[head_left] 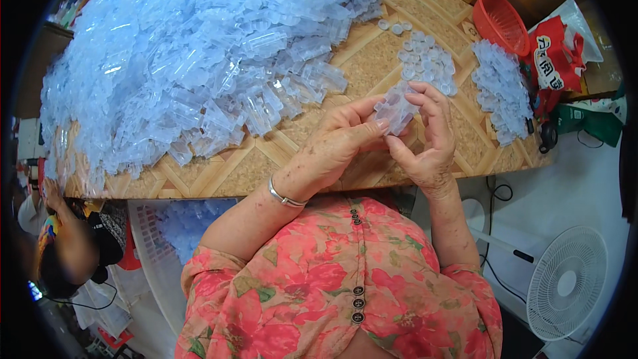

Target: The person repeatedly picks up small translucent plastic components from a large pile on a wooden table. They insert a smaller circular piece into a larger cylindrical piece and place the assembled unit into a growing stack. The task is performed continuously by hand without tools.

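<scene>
Over the table's [212, 188] near edge, one clear piece [400, 112] sits between two hands. The left hand [335, 139] has it clamped under the thumb, the piece lying just off those fingertips, to their right. Curled round its far side, the right hand [432, 143] is just as near; whether its fingers pinch too, I can't tell, nor which way the piece's long axis runs.

Bold dark characters [547, 63] edged white mark the red bag [563, 45], small pale print [575, 114] the green item [593, 126].
</scene>
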A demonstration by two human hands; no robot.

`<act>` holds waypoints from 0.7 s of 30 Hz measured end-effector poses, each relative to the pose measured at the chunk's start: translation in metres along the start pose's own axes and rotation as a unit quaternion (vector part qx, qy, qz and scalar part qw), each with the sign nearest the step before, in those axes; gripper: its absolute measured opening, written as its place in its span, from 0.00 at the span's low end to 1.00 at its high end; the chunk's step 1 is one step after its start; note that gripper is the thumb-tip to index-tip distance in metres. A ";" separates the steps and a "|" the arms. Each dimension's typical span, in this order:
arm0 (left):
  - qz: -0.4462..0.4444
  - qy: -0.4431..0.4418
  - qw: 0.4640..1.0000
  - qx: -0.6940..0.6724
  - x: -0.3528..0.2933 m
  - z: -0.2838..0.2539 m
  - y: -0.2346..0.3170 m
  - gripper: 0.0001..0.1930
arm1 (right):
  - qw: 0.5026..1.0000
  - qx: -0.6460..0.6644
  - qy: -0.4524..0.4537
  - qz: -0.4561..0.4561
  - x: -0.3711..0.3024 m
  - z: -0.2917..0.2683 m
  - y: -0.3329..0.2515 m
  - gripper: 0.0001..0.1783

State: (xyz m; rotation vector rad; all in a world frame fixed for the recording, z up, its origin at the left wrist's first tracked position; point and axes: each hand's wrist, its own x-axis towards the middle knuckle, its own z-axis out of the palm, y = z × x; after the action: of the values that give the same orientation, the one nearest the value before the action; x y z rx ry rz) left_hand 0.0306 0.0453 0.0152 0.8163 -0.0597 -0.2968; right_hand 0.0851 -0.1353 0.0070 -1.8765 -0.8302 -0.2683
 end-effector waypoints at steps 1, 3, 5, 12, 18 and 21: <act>0.001 -0.001 1.000 -0.005 0.000 0.000 -0.004 0.24 | 1.000 -0.011 0.004 0.003 -0.004 0.000 0.001 0.34; 0.005 -0.002 1.000 -0.014 0.000 -0.002 -0.010 0.24 | 0.999 -0.032 0.012 0.007 -0.010 0.001 0.002 0.34; -0.024 0.019 0.999 -0.028 0.000 0.000 -0.009 0.24 | 1.000 -0.014 0.017 0.012 -0.012 -0.001 0.000 0.34; -0.018 0.093 0.995 -0.032 -0.002 -0.001 -0.005 0.23 | 0.999 -0.030 0.009 0.013 -0.016 0.000 0.005 0.28; -0.019 0.094 0.994 -0.056 -0.002 -0.011 -0.009 0.22 | 0.997 0.014 0.015 0.073 -0.020 0.001 0.010 0.25; -0.024 0.093 0.994 -0.056 -0.003 -0.012 -0.008 0.22 | 0.997 0.019 0.004 0.071 -0.020 0.002 0.011 0.26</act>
State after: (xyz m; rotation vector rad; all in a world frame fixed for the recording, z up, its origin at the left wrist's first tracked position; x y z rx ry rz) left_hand 0.0276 0.0492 0.0013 0.7307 0.1498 -0.2668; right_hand 0.0769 -0.1444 -0.0121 -1.8870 -0.6884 -0.1698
